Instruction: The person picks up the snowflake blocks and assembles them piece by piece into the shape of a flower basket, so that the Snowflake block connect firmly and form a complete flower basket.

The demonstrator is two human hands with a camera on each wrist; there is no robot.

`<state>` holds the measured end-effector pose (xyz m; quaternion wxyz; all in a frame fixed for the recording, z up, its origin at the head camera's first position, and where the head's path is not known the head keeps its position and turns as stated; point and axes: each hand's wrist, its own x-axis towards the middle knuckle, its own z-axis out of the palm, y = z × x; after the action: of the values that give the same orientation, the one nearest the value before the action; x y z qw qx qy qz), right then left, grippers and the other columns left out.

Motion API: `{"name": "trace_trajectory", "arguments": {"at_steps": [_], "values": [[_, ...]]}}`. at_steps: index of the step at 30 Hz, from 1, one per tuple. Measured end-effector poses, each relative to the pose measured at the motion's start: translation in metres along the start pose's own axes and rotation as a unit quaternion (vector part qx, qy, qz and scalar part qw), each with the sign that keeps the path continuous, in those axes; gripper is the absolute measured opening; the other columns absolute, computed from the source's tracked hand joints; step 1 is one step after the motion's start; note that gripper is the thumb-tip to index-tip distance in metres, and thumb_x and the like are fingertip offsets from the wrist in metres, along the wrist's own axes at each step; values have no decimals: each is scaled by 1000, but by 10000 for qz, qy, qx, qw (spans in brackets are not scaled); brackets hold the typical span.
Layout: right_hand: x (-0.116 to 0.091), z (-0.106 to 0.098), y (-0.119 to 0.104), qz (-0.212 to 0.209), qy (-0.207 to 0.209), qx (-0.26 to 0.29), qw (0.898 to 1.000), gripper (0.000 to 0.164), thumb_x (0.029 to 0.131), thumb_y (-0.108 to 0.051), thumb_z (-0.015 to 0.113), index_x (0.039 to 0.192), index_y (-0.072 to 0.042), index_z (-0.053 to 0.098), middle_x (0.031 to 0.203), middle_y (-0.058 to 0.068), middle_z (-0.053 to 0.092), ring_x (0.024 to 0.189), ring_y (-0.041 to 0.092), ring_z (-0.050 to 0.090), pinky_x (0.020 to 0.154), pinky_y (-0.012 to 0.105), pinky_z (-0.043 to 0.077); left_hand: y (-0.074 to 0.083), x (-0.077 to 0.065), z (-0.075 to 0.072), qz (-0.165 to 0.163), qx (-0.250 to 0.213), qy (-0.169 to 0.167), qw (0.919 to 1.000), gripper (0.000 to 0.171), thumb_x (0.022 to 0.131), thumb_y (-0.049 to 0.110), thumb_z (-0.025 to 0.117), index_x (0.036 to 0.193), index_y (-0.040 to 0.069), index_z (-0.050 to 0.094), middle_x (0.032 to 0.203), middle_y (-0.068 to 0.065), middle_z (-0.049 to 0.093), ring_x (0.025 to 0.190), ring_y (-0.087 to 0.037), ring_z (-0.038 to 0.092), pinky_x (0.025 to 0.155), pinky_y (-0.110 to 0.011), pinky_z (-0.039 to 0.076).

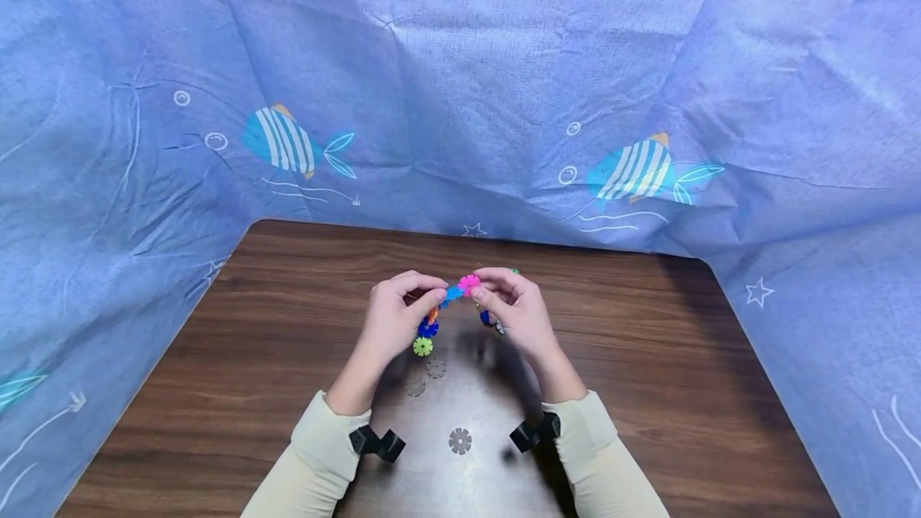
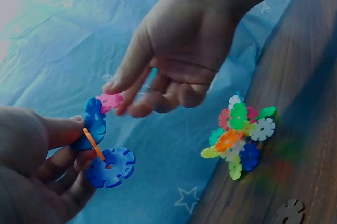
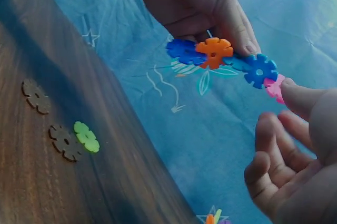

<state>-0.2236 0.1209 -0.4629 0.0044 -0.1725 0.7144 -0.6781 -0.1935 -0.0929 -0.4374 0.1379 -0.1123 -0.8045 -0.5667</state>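
Observation:
A short chain of notched, flower-shaped plastic discs hangs between the two hands. My left hand (image 1: pixel 394 314) pinches a blue disc (image 2: pixel 95 116) of it with thumb and fingers. Joined there are an orange disc (image 3: pixel 215 53) and a dark blue disc (image 3: pixel 184 51). At the chain's other end, a pink disc (image 1: pixel 469 285) sits against another blue disc (image 3: pixel 260 71). My right hand (image 1: pixel 521 314) pinches the pink disc between thumb and index finger, its other fingers loosely bent. The fingertips partly cover the pink disc.
A built cluster of many-coloured discs (image 2: pixel 237 139) stands on the wooden table (image 1: pixel 647 358), mostly behind the right hand in the head view. A lime green disc (image 3: pixel 86 136) and several brownish discs (image 1: pixel 460 441) lie loose. Blue fish-print cloth (image 1: pixel 460 102) surrounds the table.

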Motion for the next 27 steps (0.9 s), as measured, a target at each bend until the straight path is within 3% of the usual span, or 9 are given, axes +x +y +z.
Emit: {"name": "trace_trajectory", "arguments": {"at_steps": [2, 5, 10, 14, 18, 21, 24, 27], "values": [[1, 4, 0, 202, -181, -129, 9995, 28, 96, -11, 73, 122, -1, 69, 97, 15, 72, 62, 11, 57, 51, 23, 47, 1, 1, -4, 2, -104, 156, 9998, 11, 92, 10, 78, 102, 6, 80, 85, -9, 74, 72, -20, 67, 65, -25, 57], [1, 11, 3, 371, -767, -671, 9941, 28, 95, -13, 74, 119, -1, 70, 97, 13, 73, 67, 14, 61, 55, 23, 50, 1, 1, -10, -38, -179, 267, 9995, 17, 91, 7, 77, 108, 6, 79, 91, -10, 75, 78, -23, 68, 70, -23, 56], [-2, 30, 16, 476, -1638, -1844, 9679, 21, 93, -17, 75, 111, -5, 74, 92, 4, 75, 79, 10, 67, 72, 26, 57, 3, -1, -16, 14, -221, 9, 9998, 25, 96, 8, 71, 121, 7, 75, 98, -11, 73, 90, -23, 69, 81, -27, 58], [1, 50, 26, 267, -1924, -3010, 9336, 11, 92, -24, 77, 93, -14, 73, 77, -8, 70, 69, 4, 62, 67, 24, 53, 3, -2, -18, 139, -293, -71, 9994, 27, 101, 7, 65, 126, 9, 73, 99, -10, 67, 89, -20, 66, 77, -26, 56], [1, 66, 34, 210, -2022, -4114, 8885, 29, 87, -40, 81, 70, -20, 67, 58, -12, 60, 54, 5, 52, 53, 25, 46, 3, -2, -18, 189, -417, -102, 9989, 31, 102, 4, 60, 130, 11, 72, 98, -10, 63, 82, -17, 63, 70, -23, 54], [-1, 72, 37, 211, -2047, -4580, 8648, 41, 83, -46, 84, 59, -20, 64, 60, -9, 57, 53, 9, 47, 50, 28, 43, 3, -2, -18, 198, -463, -153, 9986, 32, 103, 4, 59, 132, 11, 70, 98, -11, 62, 82, -15, 61, 71, -22, 54], [-2, 75, 39, 139, -1979, -4694, 8604, 38, 79, -42, 88, 60, -19, 65, 72, -5, 60, 60, 10, 51, 56, 30, 45, 4, -2, -18, 204, -458, -139, 9986, 33, 102, 4, 60, 132, 12, 71, 97, -10, 62, 82, -14, 59, 71, -22, 52], [-2, 74, 42, 140, -1878, -4530, 8714, 28, 78, -36, 90, 73, -19, 69, 80, -5, 66, 69, 11, 60, 63, 30, 50, 5, -3, -18, 196, -443, -118, 9988, 33, 102, 4, 60, 131, 14, 71, 97, -10, 62, 81, -15, 58, 69, -23, 50]]}}
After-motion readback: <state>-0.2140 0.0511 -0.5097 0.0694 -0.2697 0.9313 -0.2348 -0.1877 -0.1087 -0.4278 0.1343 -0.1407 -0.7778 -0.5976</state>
